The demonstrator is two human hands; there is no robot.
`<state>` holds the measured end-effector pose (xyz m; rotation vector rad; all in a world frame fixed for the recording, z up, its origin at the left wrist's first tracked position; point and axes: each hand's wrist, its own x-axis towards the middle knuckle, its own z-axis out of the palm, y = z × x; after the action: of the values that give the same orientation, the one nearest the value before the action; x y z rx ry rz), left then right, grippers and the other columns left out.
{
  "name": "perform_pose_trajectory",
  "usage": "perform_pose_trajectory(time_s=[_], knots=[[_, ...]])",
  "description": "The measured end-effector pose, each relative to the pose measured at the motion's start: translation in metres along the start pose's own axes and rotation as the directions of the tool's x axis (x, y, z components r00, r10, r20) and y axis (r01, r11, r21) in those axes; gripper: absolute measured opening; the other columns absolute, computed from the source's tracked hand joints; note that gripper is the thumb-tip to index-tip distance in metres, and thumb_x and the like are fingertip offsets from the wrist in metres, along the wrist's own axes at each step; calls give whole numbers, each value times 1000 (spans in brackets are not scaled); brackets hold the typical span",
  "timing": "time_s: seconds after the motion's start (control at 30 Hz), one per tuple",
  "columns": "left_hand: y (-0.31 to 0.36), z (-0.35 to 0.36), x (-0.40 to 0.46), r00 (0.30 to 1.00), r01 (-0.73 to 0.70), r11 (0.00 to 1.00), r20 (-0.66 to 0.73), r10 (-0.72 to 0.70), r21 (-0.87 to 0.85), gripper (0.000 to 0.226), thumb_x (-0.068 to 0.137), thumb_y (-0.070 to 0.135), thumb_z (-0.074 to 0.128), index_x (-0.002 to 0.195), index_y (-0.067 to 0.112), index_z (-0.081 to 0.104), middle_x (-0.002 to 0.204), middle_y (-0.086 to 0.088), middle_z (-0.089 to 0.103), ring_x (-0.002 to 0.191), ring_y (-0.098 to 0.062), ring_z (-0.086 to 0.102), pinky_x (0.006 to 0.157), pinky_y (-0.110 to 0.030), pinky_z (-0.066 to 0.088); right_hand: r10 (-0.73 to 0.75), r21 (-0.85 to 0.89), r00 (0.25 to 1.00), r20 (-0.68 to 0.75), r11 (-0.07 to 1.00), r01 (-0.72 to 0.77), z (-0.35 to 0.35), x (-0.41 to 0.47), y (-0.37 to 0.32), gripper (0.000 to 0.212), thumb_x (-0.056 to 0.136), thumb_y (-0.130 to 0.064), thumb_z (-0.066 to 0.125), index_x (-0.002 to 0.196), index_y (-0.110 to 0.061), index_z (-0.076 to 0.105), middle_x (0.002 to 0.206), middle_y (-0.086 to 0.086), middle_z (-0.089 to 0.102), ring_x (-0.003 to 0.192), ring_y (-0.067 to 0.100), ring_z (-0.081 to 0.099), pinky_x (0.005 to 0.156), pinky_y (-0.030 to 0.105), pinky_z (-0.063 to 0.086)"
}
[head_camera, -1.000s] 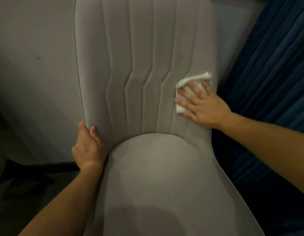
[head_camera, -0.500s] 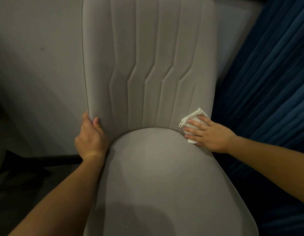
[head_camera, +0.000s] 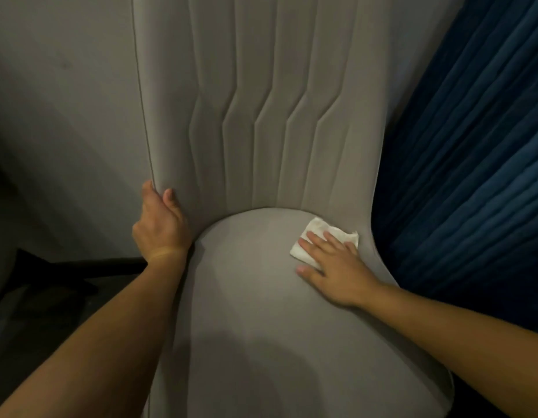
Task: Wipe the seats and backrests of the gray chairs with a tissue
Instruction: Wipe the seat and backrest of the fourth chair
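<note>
While left hand [head_camera: 160, 227] grips backrest [head_camera: 261, 101] edge, right hand [head_camera: 337, 267] flat — tissue [head_camera: 319, 233] near seat [head_camera: 261, 312] edge

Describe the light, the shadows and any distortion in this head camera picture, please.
Head view: dim, soft light with no glare; a broad shadow lies over the near part of the seat, and the floor at left is almost black. The wide lens bends the backrest edges and the curtain folds. The tissue is the brightest spot; both hands, left and right, look sharp.

White tissue [head_camera: 319, 236] — flat on gray seat [head_camera: 261, 297]
</note>
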<state>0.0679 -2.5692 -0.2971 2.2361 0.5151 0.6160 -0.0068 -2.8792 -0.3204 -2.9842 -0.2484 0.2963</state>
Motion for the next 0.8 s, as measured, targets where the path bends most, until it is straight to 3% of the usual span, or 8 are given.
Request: perform_pose_trajectory(time_s=[0.1, 0.23, 0.3, 0.57, 0.7, 0.8], knots=[[0, 1, 1, 1000, 3, 1000, -7, -3, 7, 48, 104, 37, 31, 145, 12, 34, 127, -30, 57, 105, -55, 53, 89, -52, 39, -3, -105, 1000, 3, 994, 3, -2, -3, -3, 76, 89, -80, 23, 155, -47, 8, 167, -13, 2, 152, 18, 2, 118, 51, 8], [0, 3, 2, 1000, 3, 1000, -15, -3, 10, 47, 104, 37, 31, 144, 13, 35, 127, -29, 57, 105, -55, 54, 89, -52, 40, 70, -81, 998, 3, 994, -70, 0, 20, -5, 83, 80, -90, 15, 153, -54, -4, 165, -10, -20, 150, 24, -23, 116, 58, -14], [0, 2, 1, 1000, -9, 1000, -25, 9, 14, 47, 104, 37, 31, 145, 14, 35, 128, -29, 57, 105, -55, 53, 89, -52, 40, 90, -56, 996, -1, 994, -90, 0, 34, -8, 80, 82, -89, 12, 152, -55, -6, 164, -11, -22, 149, 26, -27, 114, 62, -18], [9, -4, -3, 998, 48, 997, 38, -51, 61, 49, 103, 43, 29, 144, 16, 30, 124, -28, 59, 105, -53, 54, 87, -52, 41, 162, 22, 987, 12, 986, -162, 7, 24, -21, 59, 96, -72, 12, 153, -54, 5, 167, -13, -4, 153, 26, -10, 117, 62, -2], [16, -30, -1, 981, -25, 974, 195, -19, 224, 55, 105, 43, 29, 147, 9, 25, 114, -33, 61, 101, -51, 57, 80, -49, 41, 189, 14, 982, -3, 982, -189, 8, 4, -41, 54, 101, -63, 15, 153, -49, 15, 166, -11, 6, 151, 31, -2, 114, 62, 6], [19, -52, -12, 931, -75, 945, 362, -48, 317, 59, 103, 39, 36, 148, 4, 24, 137, -29, 49, 119, -48, 51, 92, -50, 41, 198, 55, 977, 84, 978, -203, -5, -10, -56, 50, 102, -61, 18, 149, -47, 27, 163, -11, 16, 148, 31, 8, 112, 61, 14]])
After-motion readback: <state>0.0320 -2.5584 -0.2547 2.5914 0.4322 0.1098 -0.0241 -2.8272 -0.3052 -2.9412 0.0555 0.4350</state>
